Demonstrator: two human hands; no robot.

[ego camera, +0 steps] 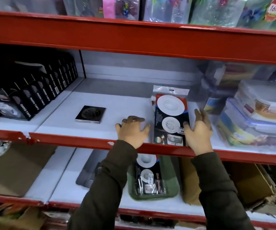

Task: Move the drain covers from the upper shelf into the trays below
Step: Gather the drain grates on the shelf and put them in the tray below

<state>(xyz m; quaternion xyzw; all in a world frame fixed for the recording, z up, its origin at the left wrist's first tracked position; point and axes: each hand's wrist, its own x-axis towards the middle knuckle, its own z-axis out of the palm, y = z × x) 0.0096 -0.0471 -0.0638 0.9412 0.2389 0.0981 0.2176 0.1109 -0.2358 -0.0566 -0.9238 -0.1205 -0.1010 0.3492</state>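
A packaged drain cover set (170, 117), two white round covers on a dark card in clear plastic, lies on the white upper shelf (117, 107). My right hand (198, 130) touches the pack's right edge with fingers spread. My left hand (132, 131) rests spread on the shelf just left of the pack, apart from it. A square black metal drain cover (90, 114) lies alone further left. Below, a green tray (168, 185) holds another packaged drain cover set (148, 175), partly hidden by my left sleeve.
Black boxes (39, 95) stand in a row at the shelf's left. Clear plastic containers (256, 113) crowd the right side. Red shelf lips (100, 141) run across the front. Cardboard boxes (250, 183) and a grey tray (87, 176) sit on the lower shelf.
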